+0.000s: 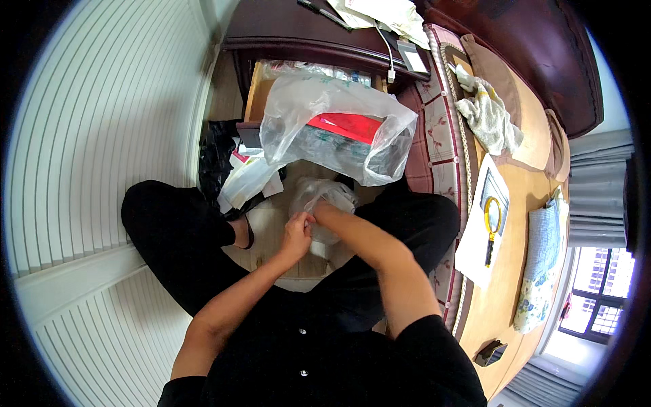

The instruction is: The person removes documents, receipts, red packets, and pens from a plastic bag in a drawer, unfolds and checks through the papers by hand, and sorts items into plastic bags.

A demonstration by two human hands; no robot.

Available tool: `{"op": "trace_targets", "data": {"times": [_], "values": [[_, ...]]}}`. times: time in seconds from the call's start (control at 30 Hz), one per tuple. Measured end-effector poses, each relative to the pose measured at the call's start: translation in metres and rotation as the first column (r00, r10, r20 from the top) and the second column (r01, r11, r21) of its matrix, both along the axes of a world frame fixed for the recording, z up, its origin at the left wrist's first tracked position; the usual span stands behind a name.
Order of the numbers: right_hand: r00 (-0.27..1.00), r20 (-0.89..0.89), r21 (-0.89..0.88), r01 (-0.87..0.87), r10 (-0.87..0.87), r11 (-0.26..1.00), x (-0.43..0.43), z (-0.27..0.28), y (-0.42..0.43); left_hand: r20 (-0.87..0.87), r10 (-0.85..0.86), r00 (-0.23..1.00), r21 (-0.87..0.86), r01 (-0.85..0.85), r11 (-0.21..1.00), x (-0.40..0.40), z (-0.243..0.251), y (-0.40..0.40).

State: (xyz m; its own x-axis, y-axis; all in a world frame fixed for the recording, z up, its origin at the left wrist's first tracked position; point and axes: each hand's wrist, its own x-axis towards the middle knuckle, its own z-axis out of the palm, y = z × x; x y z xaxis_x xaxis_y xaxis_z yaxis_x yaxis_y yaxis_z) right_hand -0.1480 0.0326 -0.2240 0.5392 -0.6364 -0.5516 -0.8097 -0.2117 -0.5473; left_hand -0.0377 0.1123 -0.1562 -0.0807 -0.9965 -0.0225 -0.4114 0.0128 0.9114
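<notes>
Between my knees, my left hand [299, 230] pinches the rim of a small clear plastic bag [330, 191]. My right hand [321, 209] reaches down inside that bag; its fingers are hidden, so what they do cannot be told. Just beyond, a large translucent plastic bag [335, 96] lies spread over the open wooden drawer [254, 96], with a red packet [351, 126] and a dark bundle showing in its mouth. More plastic-wrapped items [351, 75] lie at the drawer's back.
A black plastic bag [213, 152] with papers [244, 178] stands on the floor at left. On the dark nightstand [274, 25] lie a pen [325, 14], papers and a white USB cable [390, 61]. The bed at right holds a magnifying glass [492, 216] on a printed sheet, a cloth [485, 109] and folded bedding [541, 264].
</notes>
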Motion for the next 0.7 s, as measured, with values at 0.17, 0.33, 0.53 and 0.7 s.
{"op": "trace_targets", "data": {"times": [0.17, 0.33, 0.53, 0.7], "values": [[0.991, -0.013, 0.045, -0.136, 0.136, 0.990, -0.034, 0.030, 0.001, -0.110, -0.029, 0.994, -0.020, 0.027, 0.999, -0.005, 0.013, -0.006], [0.948, -0.029, 0.061, -0.314, 0.316, 0.948, -0.014, 0.211, -0.038, -0.048, -0.109, 0.993, 0.025, 0.110, 0.994, 0.013, 0.016, -0.015], [0.974, 0.200, -0.798, 0.096, 0.110, 0.595, -0.036, 0.293, -0.059, 0.477, -0.320, 0.818, 0.089, 0.318, 0.944, 0.012, 0.100, -0.035], [0.964, -0.047, -0.744, 0.141, -0.261, 0.653, -0.085, 0.242, -0.093, 0.255, -0.294, 0.921, -0.180, 0.344, 0.922, 0.008, 0.135, -0.079]]}}
